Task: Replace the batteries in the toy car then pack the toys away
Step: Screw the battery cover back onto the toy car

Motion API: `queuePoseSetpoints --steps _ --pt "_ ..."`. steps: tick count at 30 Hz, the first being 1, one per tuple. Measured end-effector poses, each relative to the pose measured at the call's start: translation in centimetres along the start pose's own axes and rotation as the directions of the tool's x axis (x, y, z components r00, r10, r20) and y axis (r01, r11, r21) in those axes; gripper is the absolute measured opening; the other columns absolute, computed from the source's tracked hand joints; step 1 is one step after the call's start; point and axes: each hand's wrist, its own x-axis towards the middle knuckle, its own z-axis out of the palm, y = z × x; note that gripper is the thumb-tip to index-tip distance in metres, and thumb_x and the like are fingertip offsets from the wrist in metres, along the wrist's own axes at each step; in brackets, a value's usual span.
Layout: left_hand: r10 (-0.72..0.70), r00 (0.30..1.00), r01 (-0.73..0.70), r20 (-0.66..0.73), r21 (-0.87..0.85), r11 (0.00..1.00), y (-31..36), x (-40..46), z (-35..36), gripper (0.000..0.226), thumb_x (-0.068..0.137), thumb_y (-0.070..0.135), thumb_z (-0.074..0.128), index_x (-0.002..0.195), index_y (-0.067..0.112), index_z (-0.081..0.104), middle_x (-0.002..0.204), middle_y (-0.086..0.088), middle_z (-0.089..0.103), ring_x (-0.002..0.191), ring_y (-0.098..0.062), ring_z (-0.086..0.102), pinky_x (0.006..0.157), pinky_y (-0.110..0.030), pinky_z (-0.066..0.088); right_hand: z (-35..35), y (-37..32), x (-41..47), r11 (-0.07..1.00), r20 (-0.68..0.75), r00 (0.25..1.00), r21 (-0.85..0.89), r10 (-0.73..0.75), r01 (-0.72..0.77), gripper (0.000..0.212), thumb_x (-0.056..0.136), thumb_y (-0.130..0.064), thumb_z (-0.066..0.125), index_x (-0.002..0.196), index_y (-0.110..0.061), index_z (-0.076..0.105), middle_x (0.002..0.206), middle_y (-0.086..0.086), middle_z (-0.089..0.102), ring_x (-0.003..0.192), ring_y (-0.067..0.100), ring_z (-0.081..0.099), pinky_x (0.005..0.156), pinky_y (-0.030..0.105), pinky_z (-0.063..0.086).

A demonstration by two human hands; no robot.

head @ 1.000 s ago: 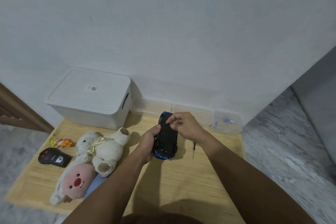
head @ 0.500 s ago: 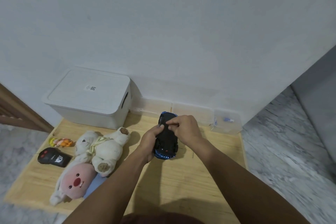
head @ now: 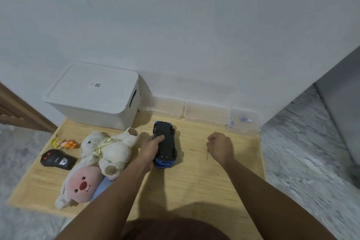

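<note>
Centrally in the frame, the left hand (head: pixel 151 149) grips the upturned black-and-blue plastic toy car (head: pixel 164 144), long axis running top-to-bottom, above the wooden board (head: pixel 194 181), while the right hand (head: pixel 221 145), fingers curled, touches a thin screwdriver (head: pixel 207 155).

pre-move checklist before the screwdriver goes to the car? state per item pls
1. Blue and black toy car underside up: ok, dark chassis faces the camera.
2. Car steadied: ok, left hand grips its left side, thumb on the chassis.
3. Thin dark screwdriver in hand: cannot tell; right hand is curled directly over its upper end on the wooden tabletop, contact hidden.
4. Battery cover screw located: cannot tell, too small to see.
5. New batteries at hand: cannot tell; the small clear plastic box holds something blue and white, unidentifiable.
6. White lidded storage bin ready for packing: not ok, lid on.
</note>
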Motion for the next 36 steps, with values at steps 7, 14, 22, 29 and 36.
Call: queuePoseSetpoints --steps 7,14,22,29,36 --pt "-0.026 0.999 0.027 -0.021 0.012 1.0 -0.8 0.6 -0.4 0.014 0.092 0.025 0.063 0.102 0.015 0.063 0.101 -0.014 0.071 0.093 -0.033 0.068 0.083 -0.043 0.055 0.4 3.2 -0.1 0.991 -0.068 0.989 0.015 0.132 -0.132 0.022 0.082 -0.022 0.072 0.098 -0.007 0.07 0.096 0.011 0.071 0.092 0.029 0.064 0.075 0.027 0.046" --pt "-0.021 1.0 0.021 0.018 0.016 1.0 -0.8 0.5 0.2 0.009 0.095 0.019 0.058 0.098 0.012 0.063 0.094 -0.014 0.071 0.088 -0.031 0.067 0.081 -0.042 0.055 1.1 1.7 0.6 0.993 -0.023 0.992 0.005 0.12 -0.12 0.035 0.077 -0.033 0.077 0.103 -0.01 0.068 0.098 0.01 0.071 0.096 0.029 0.064 0.078 0.03 0.049" --pt "-0.031 0.999 0.031 -0.019 0.004 1.0 -0.9 1.4 -0.9 0.018 0.09 0.024 0.065 0.105 0.015 0.067 0.104 -0.016 0.073 0.097 -0.036 0.069 0.093 -0.053 0.052 1.4 -0.7 1.0 0.977 0.053 0.99 -0.178 0.132 -0.121 0.021 0.082 -0.016 0.069 0.102 -0.011 0.068 0.101 0.011 0.069 0.097 0.029 0.064 0.075 0.029 0.05" --pt "-0.027 0.998 0.025 -0.051 -0.033 0.999 -1.0 1.5 -1.4 0.025 0.089 0.024 0.066 0.11 0.012 0.066 0.104 -0.016 0.073 0.096 -0.036 0.069 0.092 -0.054 0.053 2.3 -2.9 -0.3 0.998 0.239 0.97 -0.048 0.047 -0.037 0.016 0.08 -0.02 0.06 0.086 -0.013 0.074 0.083 0.004 0.073 0.077 0.022 0.071 0.071 0.031 0.059" --pt "-0.027 0.998 0.027 -0.059 -0.001 1.0 -0.9 1.4 -1.4 0.024 0.089 0.026 0.065 0.109 0.013 0.066 0.102 -0.015 0.073 0.095 -0.034 0.07 0.092 -0.052 0.053 3.7 -2.2 -2.4 0.981 0.374 0.917 -0.08 -0.135 0.177 0.015 0.079 -0.011 0.06 0.089 -0.015 0.069 0.084 -0.005 0.065 0.08 0.013 0.058 0.067 0.023 0.048"
